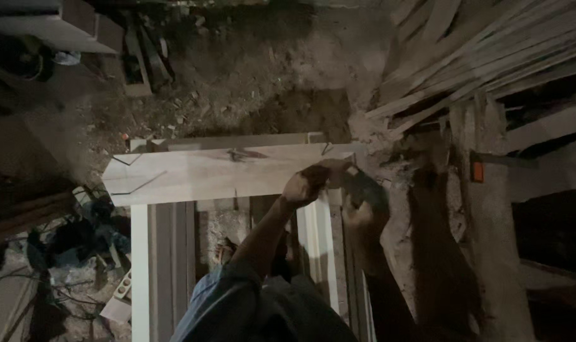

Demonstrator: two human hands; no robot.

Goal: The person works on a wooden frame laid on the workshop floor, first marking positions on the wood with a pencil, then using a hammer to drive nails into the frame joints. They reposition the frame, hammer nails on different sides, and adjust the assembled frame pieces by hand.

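Note:
A pale wooden board [206, 174] lies crosswise on top of upright white frame rails [316, 244]. My left hand [306, 185] rests with curled fingers at the board's right end, above one rail; the dim light hides whether it grips anything. Just to its right, my right hand [359, 212] is closed around a dark tool [364, 189] whose upper end, with a small pale tip, touches the board's right corner. Pencil-like lines mark the board's left part.
A heap of long wooden slats [490, 50] fills the top right. A thick post [490, 221] carrying a small orange object [477, 171] stands on the right. Cables and clutter [79, 247] lie at lower left. Dirt ground [256, 69] lies beyond the board. A foot [225, 250] shows between the rails.

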